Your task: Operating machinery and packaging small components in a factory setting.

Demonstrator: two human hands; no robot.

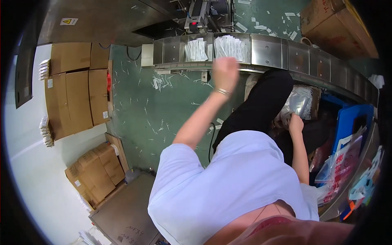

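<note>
My left hand (pixel 226 73), with a thin bangle at the wrist, is at the front edge of a metal trough section, over its white packets (pixel 230 45). Motion smears its fingers, so their grip does not show. More slim white packets (pixel 197 50) fill the section to the left. By my right thigh, my right hand (pixel 295 124) is closed on the edge of a transparent plastic bag (pixel 301 102). The bag lies over a cardboard box of white pieces beneath the trough; its contents are hard to make out.
The sectioned metal trough (pixel 269 50) curves away to the right. A machine head (pixel 197 23) stands behind it. Cardboard boxes (pixel 67 102) line the left wall, and a large carton (pixel 337 26) sits back right. A blue plastic bin (pixel 355 118) is at right. White scraps litter the green floor (pixel 163 110).
</note>
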